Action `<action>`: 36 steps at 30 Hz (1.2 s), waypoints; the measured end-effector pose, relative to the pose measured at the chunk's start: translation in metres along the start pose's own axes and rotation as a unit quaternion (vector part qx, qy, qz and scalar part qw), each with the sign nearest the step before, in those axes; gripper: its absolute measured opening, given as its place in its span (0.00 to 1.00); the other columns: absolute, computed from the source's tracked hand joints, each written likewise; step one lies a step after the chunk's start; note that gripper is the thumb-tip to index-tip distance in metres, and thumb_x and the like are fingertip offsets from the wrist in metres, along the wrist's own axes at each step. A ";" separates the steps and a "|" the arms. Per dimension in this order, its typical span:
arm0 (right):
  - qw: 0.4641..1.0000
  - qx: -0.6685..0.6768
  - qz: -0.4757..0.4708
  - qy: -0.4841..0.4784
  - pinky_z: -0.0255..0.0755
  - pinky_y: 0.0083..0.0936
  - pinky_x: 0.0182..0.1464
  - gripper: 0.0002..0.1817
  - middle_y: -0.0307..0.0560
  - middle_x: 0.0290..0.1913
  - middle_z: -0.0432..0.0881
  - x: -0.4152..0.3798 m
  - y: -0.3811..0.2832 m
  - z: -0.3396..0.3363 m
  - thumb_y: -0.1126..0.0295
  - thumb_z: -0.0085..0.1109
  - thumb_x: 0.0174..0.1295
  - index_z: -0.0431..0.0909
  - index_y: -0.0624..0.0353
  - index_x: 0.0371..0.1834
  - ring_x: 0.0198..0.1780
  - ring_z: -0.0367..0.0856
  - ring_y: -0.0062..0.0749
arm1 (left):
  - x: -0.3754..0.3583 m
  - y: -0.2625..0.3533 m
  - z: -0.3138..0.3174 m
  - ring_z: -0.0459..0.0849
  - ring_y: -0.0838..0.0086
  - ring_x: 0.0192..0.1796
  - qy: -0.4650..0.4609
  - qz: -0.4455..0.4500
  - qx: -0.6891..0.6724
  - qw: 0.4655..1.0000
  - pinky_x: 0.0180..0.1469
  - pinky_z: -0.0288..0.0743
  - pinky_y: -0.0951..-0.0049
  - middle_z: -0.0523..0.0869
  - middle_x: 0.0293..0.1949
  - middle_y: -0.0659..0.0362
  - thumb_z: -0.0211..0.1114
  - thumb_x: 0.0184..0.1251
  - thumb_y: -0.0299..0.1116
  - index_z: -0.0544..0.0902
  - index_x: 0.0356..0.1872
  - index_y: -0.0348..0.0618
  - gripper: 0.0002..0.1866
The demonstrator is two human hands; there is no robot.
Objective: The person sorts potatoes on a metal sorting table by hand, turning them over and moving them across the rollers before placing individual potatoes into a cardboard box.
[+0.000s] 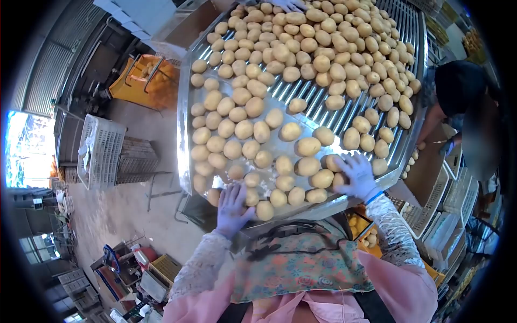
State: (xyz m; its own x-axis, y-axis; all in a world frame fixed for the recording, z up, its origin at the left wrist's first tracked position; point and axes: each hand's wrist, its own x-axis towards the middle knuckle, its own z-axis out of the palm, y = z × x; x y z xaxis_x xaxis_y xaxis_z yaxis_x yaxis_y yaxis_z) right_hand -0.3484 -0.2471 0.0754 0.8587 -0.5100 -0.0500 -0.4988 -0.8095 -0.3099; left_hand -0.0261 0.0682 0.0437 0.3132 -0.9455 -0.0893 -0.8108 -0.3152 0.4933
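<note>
Many potatoes (255, 107) lie on a metal sorting table (184, 129), spread loosely over its smooth near part and heaped on the rollers (326, 119) farther back. My left hand (233, 210), in a pale purple glove, rests at the near left edge with its fingers stretched out beside a few potatoes. In a matching glove, my right hand (357, 177) has its fingers spread at the near right, touching or very close to potatoes there. Neither hand is closed around a potato. The right palm's underside is hidden.
Another person's gloved hand (290, 5) reaches in at the far edge. To the right stands a person in a dark cap (460, 86), near a cardboard box and white crates (462, 194). White crates (102, 152) and an orange container (126, 81) stand on the left floor.
</note>
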 end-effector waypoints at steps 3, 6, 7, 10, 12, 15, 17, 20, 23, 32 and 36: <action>0.999 -0.033 -0.029 0.023 0.54 0.67 0.73 0.45 0.52 0.74 0.70 0.005 -0.041 0.024 0.33 0.70 0.45 0.76 0.31 0.71 0.74 0.63 0.67 | -0.043 -0.038 -0.022 0.67 0.41 0.74 0.008 -0.059 0.040 0.997 0.76 0.59 0.46 0.70 0.73 0.41 0.66 0.68 0.49 0.70 0.74 0.40 0.38; 0.989 0.013 -0.149 0.017 0.49 0.72 0.75 0.47 0.51 0.76 0.69 0.027 -0.084 0.057 0.30 0.70 0.43 0.75 0.26 0.72 0.75 0.60 0.72 | -0.032 -0.050 -0.042 0.67 0.39 0.74 0.048 -0.074 0.085 0.993 0.75 0.60 0.45 0.71 0.72 0.39 0.65 0.68 0.47 0.72 0.73 0.38 0.36; 0.984 0.037 -0.171 0.027 0.49 0.69 0.76 0.44 0.51 0.76 0.68 0.034 -0.103 0.079 0.31 0.69 0.46 0.76 0.27 0.71 0.75 0.61 0.71 | -0.014 -0.050 -0.048 0.67 0.38 0.74 0.075 -0.080 0.098 0.989 0.75 0.60 0.44 0.72 0.71 0.37 0.64 0.69 0.46 0.72 0.72 0.37 0.35; 0.969 0.064 -0.237 0.031 0.52 0.62 0.77 0.38 0.50 0.75 0.70 0.064 -0.158 0.092 0.34 0.67 0.52 0.79 0.29 0.68 0.74 0.65 0.63 | 0.046 -0.050 -0.026 0.67 0.36 0.74 0.215 -0.120 0.133 0.960 0.76 0.60 0.44 0.71 0.71 0.35 0.62 0.70 0.45 0.72 0.72 0.37 0.33; 0.958 0.073 -0.275 0.025 0.56 0.56 0.77 0.33 0.48 0.73 0.73 0.073 -0.162 0.093 0.37 0.67 0.56 0.81 0.30 0.66 0.73 0.69 0.57 | 0.075 -0.051 0.028 0.66 0.36 0.74 0.152 -0.109 0.274 0.943 0.76 0.59 0.43 0.71 0.71 0.34 0.62 0.70 0.45 0.72 0.72 0.36 0.34; 0.915 0.328 -0.209 -0.104 0.65 0.48 0.69 0.20 0.38 0.60 0.82 0.084 -0.127 0.076 0.51 0.66 0.59 0.85 0.42 0.53 0.64 0.77 0.40 | 0.089 0.027 0.045 0.67 0.34 0.73 0.215 -0.039 0.169 0.961 0.76 0.59 0.42 0.71 0.71 0.32 0.62 0.70 0.47 0.72 0.72 0.37 0.34; 0.915 0.396 -0.025 -0.071 0.68 0.47 0.65 0.15 0.38 0.55 0.83 0.088 -0.089 0.016 0.62 0.64 0.58 0.85 0.47 0.49 0.59 0.79 0.40 | 0.068 0.060 0.033 0.69 0.36 0.73 0.158 0.027 0.142 0.977 0.75 0.60 0.42 0.73 0.70 0.34 0.63 0.70 0.46 0.74 0.71 0.38 0.33; 0.968 -0.015 0.010 0.250 0.70 0.48 0.54 0.29 0.52 0.58 0.79 0.112 -0.029 0.009 0.72 0.60 0.53 0.77 0.46 0.63 0.53 0.79 0.50 | 0.076 0.058 0.032 0.73 0.41 0.70 0.095 0.116 0.064 0.987 0.73 0.62 0.42 0.77 0.67 0.39 0.64 0.69 0.43 0.77 0.67 0.39 0.29; 0.998 0.021 0.014 0.061 0.71 0.48 0.52 0.27 0.46 0.55 0.79 0.119 -0.011 0.040 0.70 0.63 0.52 0.80 0.39 0.59 0.51 0.80 0.48 | 0.138 0.070 0.002 0.76 0.48 0.68 0.039 0.126 -0.075 0.988 0.71 0.66 0.46 0.81 0.63 0.46 0.67 0.68 0.40 0.82 0.61 0.42 0.23; 0.708 0.618 0.278 0.199 0.73 0.21 0.36 0.17 0.40 0.35 0.82 -0.023 -0.029 0.041 0.64 0.65 0.71 0.77 0.51 0.60 0.35 0.80 0.20 | 0.251 0.057 0.088 0.80 0.47 0.63 0.001 0.122 0.132 0.984 0.65 0.75 0.51 0.80 0.61 0.43 0.63 0.69 0.48 0.78 0.68 0.51 0.29; 0.549 0.605 0.469 0.335 0.70 0.20 0.29 0.17 0.36 0.32 0.79 -0.167 -0.025 -0.001 0.67 0.64 0.69 0.78 0.53 0.59 0.29 0.77 0.18 | 0.255 0.089 0.043 0.80 0.46 0.62 -0.092 0.088 0.085 0.988 0.64 0.75 0.49 0.81 0.58 0.42 0.65 0.67 0.48 0.78 0.67 0.54 0.28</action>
State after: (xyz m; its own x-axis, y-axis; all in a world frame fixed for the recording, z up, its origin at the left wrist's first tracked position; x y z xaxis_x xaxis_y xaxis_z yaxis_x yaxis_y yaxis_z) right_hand -0.4790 -0.1421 0.0924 -0.1469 -0.8578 -0.4925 0.1072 0.4811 -0.8701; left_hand -0.0395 -0.2046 0.0270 0.0782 -0.9808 -0.1786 -0.9206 -0.1398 0.3647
